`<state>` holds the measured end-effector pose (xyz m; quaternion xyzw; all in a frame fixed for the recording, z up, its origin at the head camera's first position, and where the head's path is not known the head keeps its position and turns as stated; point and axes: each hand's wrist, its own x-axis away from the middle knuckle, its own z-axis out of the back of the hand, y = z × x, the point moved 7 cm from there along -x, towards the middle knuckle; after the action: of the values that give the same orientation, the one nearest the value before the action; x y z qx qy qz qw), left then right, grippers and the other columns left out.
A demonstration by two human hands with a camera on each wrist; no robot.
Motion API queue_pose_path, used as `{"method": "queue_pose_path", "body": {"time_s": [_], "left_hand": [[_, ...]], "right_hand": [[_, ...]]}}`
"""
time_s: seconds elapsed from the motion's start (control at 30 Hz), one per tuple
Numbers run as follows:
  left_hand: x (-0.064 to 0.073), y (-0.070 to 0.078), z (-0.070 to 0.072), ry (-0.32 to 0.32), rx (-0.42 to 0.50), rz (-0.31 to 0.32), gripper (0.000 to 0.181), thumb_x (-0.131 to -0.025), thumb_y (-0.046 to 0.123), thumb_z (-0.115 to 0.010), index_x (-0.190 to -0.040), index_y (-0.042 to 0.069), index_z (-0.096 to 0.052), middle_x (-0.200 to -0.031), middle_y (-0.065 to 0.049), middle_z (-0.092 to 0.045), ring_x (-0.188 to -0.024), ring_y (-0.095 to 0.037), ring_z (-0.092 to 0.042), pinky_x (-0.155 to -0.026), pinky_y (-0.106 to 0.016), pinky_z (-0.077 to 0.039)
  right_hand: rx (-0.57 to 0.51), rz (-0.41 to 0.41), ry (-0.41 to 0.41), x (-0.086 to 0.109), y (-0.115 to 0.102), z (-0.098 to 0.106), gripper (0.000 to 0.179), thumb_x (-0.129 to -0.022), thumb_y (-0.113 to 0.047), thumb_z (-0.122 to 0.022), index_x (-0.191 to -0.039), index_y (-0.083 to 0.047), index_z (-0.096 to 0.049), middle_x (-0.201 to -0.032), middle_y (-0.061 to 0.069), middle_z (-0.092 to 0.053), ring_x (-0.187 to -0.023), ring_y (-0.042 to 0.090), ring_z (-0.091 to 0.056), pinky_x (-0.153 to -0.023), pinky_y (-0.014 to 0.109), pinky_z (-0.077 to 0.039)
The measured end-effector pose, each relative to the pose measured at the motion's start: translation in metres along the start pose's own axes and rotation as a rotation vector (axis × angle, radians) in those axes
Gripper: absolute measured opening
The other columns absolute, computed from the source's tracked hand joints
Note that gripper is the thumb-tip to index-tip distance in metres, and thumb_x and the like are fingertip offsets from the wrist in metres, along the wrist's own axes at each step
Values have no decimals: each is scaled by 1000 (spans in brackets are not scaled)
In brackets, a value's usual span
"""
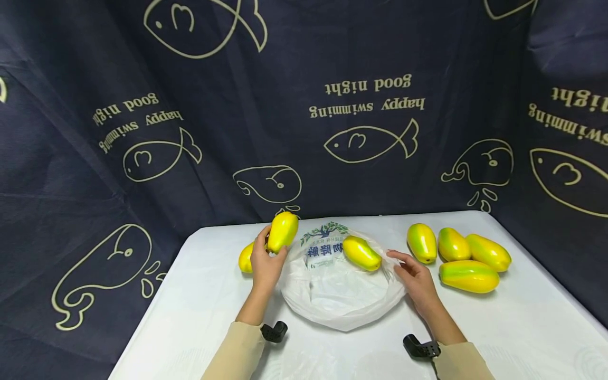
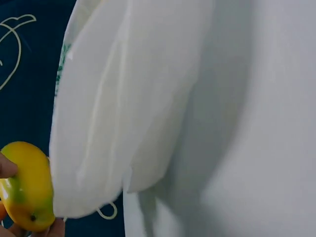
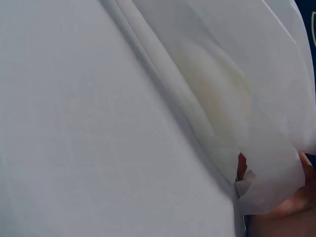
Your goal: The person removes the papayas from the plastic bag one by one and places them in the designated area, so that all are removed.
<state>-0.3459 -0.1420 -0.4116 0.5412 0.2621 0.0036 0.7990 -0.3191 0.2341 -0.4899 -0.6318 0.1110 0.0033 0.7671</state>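
Note:
My left hand (image 1: 267, 266) grips a yellow papaya (image 1: 283, 232) with a greenish tint, lifted at the left rim of a white plastic bag (image 1: 332, 316). In the left wrist view that papaya (image 2: 30, 187) sits between thumb and fingers beside the bag's side. The bag lies spread open on the table, with green and blue print inside. Another papaya (image 1: 362, 253) rests in it, toward the right. At the bag's right rim my right hand (image 1: 418, 282) pinches the plastic; the right wrist view shows the bag (image 3: 276, 182) partly covering the fingers.
Behind the left hand lies one more papaya (image 1: 245, 258), partly hidden. Several papayas (image 1: 469, 276) are grouped on the right of the white table (image 1: 537, 327). A dark curtain (image 1: 285, 132) printed with fish and whales hangs along the back and sides.

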Motion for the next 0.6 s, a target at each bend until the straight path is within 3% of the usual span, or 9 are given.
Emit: {"method": "queue_pose_path", "body": {"time_s": [0.37, 0.6], "left_hand": [[3, -20, 5, -17, -150, 21, 64, -81, 5, -72, -141, 7, -52, -136, -14, -60, -127, -35, -55, -109, -52, -43], [6, -32, 3, -59, -148, 74, 62, -83, 5, -71, -142, 6, -52, -140, -16, -58, -130, -36, -53, -111, -52, -42]], "right_hand": [[-8, -21, 33, -3, 4, 2, 31, -101, -12, -56, -130, -9, -64, -133, -12, -64, -119, -10, -46, -96, 3, -38], [1, -23, 31, -2, 3, 2, 32, -101, -11, -56, -131, -8, -64, -141, 3, -61, -118, -12, -46, -95, 2, -37]]}}
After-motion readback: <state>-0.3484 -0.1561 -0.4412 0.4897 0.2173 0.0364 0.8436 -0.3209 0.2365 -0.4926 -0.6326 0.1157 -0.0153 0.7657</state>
